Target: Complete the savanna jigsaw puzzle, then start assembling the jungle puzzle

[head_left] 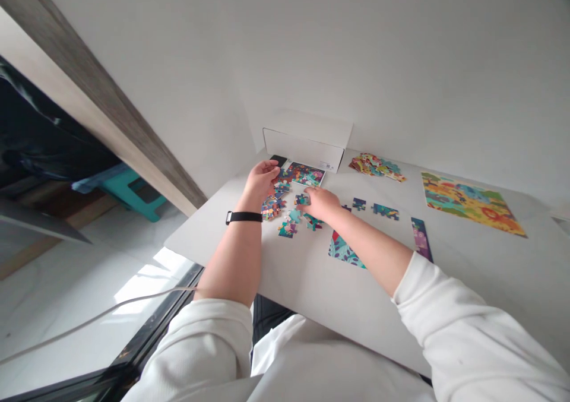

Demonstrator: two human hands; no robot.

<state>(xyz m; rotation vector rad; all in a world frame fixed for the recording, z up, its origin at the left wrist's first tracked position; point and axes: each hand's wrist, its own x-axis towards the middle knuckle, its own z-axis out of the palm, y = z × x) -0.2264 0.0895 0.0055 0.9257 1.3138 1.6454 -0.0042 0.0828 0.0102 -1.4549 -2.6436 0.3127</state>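
Loose puzzle pieces (272, 207) lie heaped on the pale table. My left hand (263, 175) is raised at the heap's upper left, fingers curved and apart, with nothing seen between them. My right hand (317, 202) is at the heap's right side, its fingers closed on a dark teal puzzle piece (301, 199). Behind both hands lies a small picture card (307, 174). Under my right forearm a joined teal section (342, 252) is partly hidden. Farther right are a joined blue strip (385, 211), a small blue piece (358, 203) and a purple strip (420, 239).
A white box (303, 143) stands against the wall, with a black object (279, 160) before its left end. A second pile of pieces (376, 166) and a yellow puzzle picture (474, 204) lie at the right. The table (294, 277) ends close to my body.
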